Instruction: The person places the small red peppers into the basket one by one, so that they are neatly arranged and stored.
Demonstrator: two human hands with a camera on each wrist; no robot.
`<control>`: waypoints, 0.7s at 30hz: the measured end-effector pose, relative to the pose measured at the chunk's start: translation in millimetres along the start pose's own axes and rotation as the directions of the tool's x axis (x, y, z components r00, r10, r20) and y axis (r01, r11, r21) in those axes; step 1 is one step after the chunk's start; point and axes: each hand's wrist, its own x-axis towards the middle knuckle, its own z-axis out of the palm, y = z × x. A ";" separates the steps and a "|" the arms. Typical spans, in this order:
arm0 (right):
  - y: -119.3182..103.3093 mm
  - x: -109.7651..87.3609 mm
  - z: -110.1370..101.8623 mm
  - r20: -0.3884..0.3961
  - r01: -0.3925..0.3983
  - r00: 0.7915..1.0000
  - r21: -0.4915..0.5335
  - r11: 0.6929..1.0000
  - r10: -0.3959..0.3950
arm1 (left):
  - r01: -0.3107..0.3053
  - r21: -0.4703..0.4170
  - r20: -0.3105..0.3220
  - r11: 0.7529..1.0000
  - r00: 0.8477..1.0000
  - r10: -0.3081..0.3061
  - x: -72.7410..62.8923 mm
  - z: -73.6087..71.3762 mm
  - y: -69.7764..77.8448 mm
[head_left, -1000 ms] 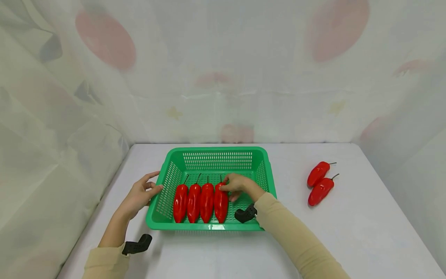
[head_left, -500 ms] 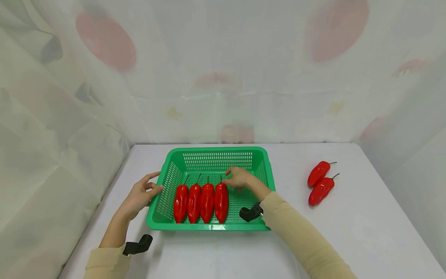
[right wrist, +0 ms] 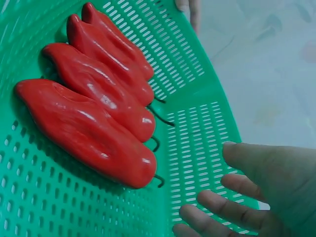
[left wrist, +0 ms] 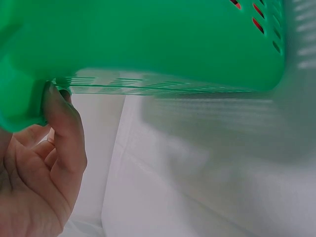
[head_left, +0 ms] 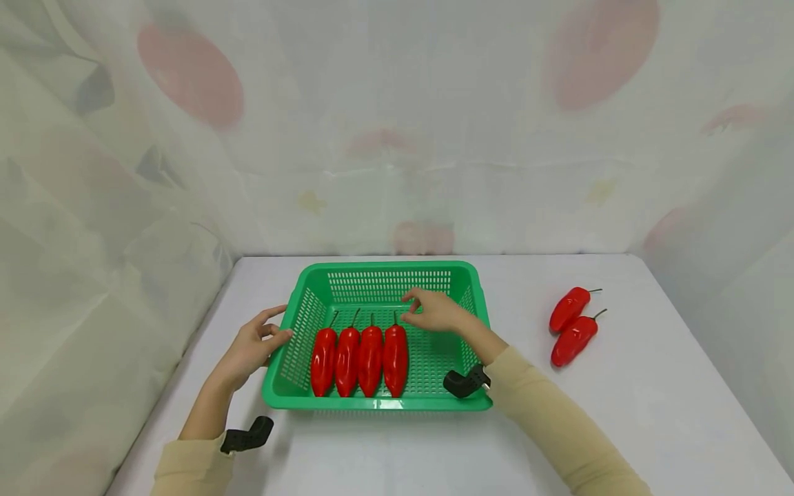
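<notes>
Several glossy red chili peppers (head_left: 395,359) lie side by side in a green plastic basket (head_left: 378,404), stems toward its far wall. In the right wrist view, the nearest pepper (right wrist: 89,131) shows whole and apart from my hand. My left hand (head_left: 248,350) grips the basket's left rim, thumb on top; the left wrist view has a curled finger (left wrist: 66,128) under the green edge. Over the basket, just beyond the rightmost pepper's stem, hovers my right hand (head_left: 437,311). Its fingers are spread and hold nothing.
Two more red peppers lie touching on the white table (head_left: 651,399) to the right of the basket, one upper (head_left: 569,308) and one lower (head_left: 573,341). A pale patterned cloth (head_left: 397,193) hangs behind the table and at its sides.
My right hand has let go of the rightmost pepper, then risen and shifted right and away from it. The peppers stay in place. My left hand keeps its grip on the rim.
</notes>
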 end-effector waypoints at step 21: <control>9.2 -32.2 -17.5 -0.270 0.196 0.946 0.042 0.980 -0.177 | 0.005 0.004 -0.004 1.000 1.000 -0.005 2.0 -0.2 -0.9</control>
